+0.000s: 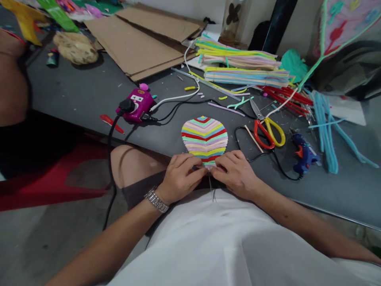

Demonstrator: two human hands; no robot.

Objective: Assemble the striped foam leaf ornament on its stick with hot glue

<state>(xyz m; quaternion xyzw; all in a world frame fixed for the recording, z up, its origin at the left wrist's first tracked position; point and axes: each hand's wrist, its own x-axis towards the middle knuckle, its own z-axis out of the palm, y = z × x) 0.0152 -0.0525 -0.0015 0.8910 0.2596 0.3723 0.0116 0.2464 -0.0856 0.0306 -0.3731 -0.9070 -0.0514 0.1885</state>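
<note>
A striped leaf shape made of pipe cleaners [204,135], in red, yellow, green, pink and blue V-rows, lies at the table's front edge. My left hand [183,174] pinches its lower end from the left, thumb and fingers together. From the other side my right hand [235,172] closes on the same end, the fingertips of both hands almost meeting. Thin wire [212,188] hangs from that end towards my shirt. Beyond my right hand lie scissors [269,129] with one red and one yellow handle, and a blue glue gun [305,155].
Bundled pipe cleaners [241,65] lie at the back, with loose blue ones [326,135] at the right. A purple power socket [137,105] with cables stands left of the leaf. Cardboard sheets [151,43] lie behind it. Another person's arm [12,79] is at far left.
</note>
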